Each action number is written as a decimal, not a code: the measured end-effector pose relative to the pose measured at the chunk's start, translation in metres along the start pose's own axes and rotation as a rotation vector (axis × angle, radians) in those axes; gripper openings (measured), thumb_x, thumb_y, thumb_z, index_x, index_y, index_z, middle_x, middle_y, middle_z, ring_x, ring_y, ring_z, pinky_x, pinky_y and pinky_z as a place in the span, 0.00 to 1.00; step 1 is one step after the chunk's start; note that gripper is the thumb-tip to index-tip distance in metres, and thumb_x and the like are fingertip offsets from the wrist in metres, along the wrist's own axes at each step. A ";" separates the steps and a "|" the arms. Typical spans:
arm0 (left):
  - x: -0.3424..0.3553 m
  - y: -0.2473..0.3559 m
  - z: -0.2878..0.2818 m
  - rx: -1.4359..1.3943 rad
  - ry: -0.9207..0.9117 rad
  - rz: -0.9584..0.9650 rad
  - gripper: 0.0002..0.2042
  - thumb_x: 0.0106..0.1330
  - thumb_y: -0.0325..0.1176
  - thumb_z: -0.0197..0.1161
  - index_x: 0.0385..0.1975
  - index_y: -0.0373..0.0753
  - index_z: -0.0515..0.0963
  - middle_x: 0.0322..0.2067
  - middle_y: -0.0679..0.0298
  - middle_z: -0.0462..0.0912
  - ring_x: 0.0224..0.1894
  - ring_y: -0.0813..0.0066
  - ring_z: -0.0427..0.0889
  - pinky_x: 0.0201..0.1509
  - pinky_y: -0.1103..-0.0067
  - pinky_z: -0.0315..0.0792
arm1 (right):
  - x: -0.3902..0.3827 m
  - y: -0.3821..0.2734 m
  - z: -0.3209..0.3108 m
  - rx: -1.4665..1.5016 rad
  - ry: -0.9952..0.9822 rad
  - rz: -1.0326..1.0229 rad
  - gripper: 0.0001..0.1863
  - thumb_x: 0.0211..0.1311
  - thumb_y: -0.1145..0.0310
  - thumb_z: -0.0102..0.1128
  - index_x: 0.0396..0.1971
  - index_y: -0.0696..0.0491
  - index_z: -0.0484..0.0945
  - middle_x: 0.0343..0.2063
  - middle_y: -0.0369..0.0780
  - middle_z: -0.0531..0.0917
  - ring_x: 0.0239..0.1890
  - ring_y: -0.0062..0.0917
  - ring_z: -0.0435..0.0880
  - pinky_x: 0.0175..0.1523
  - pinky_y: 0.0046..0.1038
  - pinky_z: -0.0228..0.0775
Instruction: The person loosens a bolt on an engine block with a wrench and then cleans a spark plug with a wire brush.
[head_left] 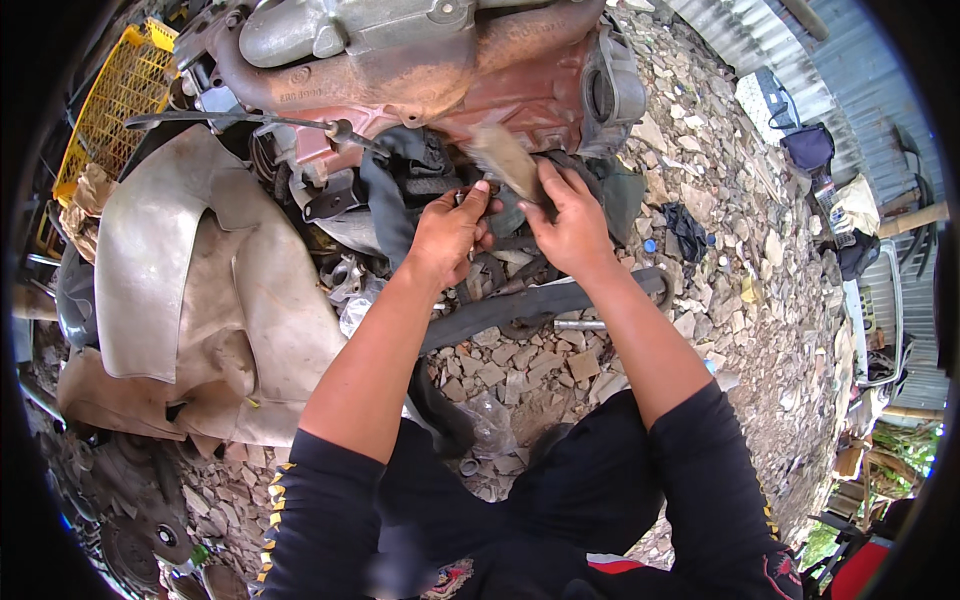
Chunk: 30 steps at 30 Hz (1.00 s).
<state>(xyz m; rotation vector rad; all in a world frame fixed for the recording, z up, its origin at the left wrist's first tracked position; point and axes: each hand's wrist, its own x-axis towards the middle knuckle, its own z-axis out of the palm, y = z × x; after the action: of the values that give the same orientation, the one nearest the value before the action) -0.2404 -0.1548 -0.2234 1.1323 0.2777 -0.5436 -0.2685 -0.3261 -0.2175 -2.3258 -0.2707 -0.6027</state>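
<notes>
At the centre my right hand (pixel 572 222) is closed on a flat tan piece (pixel 505 160), blurred at its far end, in front of a rust-red engine block (pixel 540 90). Just left of it, my left hand (pixel 450 230) has its thumb up and fingers curled on something small and dark that I cannot make out. Dark cloth and rubber strips (pixel 385 200) lie behind and beside both hands. A grey manifold (pixel 360 30) sits on top of the engine. A cable with a metal end (pixel 340 130) crosses its left side.
Tan sheets (pixel 165 270) drape at the left, near a yellow plastic crate (pixel 115 90). A long black strip (pixel 480 320) lies below my hands. Broken-stone ground (pixel 730 280) surrounds the engine. Corrugated metal sheeting (pixel 850 90), bags (pixel 805 145) and scrap line the right side.
</notes>
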 end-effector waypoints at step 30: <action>0.012 -0.006 0.001 0.347 0.165 0.459 0.11 0.64 0.27 0.65 0.43 0.31 0.73 0.29 0.65 0.79 0.21 0.84 0.73 0.24 0.84 0.70 | -0.005 0.023 -0.017 -0.104 0.023 0.124 0.27 0.53 0.68 0.68 0.54 0.57 0.73 0.40 0.53 0.78 0.42 0.49 0.80 0.47 0.39 0.74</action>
<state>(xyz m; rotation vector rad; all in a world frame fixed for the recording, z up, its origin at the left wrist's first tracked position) -0.2336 -0.1609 -0.2328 1.5272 0.0569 -0.0892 -0.2706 -0.3550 -0.2230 -2.4128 -0.0856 -0.5944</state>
